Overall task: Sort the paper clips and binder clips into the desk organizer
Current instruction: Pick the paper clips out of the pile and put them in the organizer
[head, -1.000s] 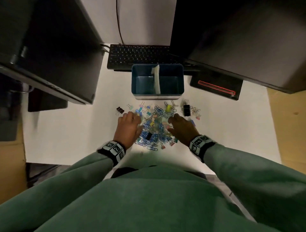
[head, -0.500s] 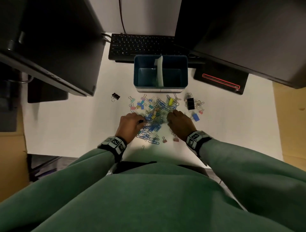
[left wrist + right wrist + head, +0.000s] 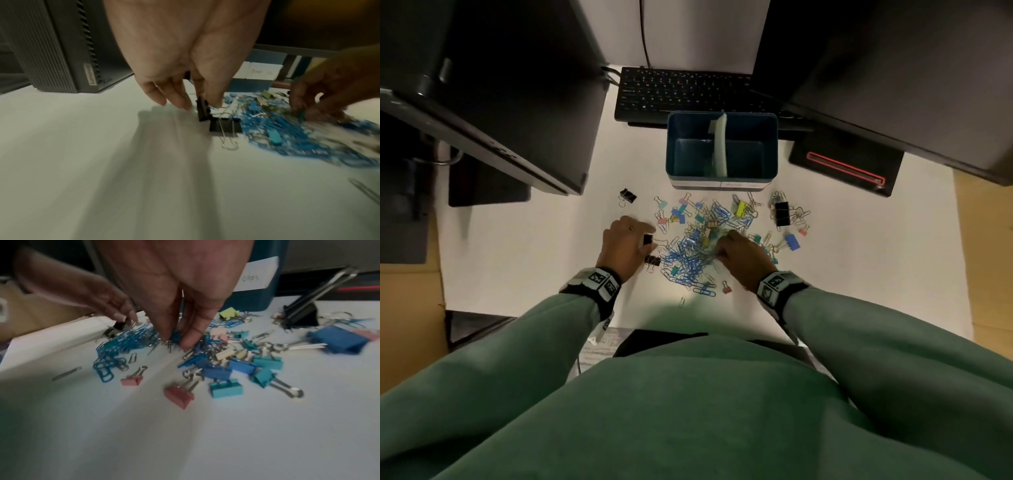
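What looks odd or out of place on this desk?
Clips lie spilled in a loose heap before the blue organizer, whose compartments look empty. One black binder clip sits apart to the left. The organizer's pale divider leans askew.

My left hand (image 3: 621, 248) has shifted left out of the pile and now pinches a small black metal binder clip (image 3: 202, 110).

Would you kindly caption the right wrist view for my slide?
Right hand pinches blue wire paper clips amid coloured metal binder clips.
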### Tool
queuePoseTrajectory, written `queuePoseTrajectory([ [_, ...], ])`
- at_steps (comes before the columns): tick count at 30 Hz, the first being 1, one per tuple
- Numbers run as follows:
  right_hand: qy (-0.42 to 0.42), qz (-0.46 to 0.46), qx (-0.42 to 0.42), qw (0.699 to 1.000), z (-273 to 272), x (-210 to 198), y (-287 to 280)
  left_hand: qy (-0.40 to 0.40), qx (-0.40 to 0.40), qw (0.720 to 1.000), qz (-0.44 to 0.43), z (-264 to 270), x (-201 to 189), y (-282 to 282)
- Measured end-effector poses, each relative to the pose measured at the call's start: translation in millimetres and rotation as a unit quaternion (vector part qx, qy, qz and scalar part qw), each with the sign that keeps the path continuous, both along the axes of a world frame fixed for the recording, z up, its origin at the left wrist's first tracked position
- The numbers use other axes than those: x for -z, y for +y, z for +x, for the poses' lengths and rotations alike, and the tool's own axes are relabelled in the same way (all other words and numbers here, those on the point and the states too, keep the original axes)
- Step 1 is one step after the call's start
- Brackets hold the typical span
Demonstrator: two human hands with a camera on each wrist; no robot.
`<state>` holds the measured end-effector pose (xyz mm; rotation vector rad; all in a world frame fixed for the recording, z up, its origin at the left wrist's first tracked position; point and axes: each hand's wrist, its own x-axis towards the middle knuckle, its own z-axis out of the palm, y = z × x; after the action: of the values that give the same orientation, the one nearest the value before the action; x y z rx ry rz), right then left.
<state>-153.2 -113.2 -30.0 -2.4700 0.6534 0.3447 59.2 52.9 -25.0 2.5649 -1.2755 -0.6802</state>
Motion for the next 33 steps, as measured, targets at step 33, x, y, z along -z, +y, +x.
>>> queuePoseTrajectory([
  [33, 0.054, -0.015, -0.129, 0.99, 30, -8, 19, 0.254, -0.134, 0.951, -0.117, -20, -36, -38],
])
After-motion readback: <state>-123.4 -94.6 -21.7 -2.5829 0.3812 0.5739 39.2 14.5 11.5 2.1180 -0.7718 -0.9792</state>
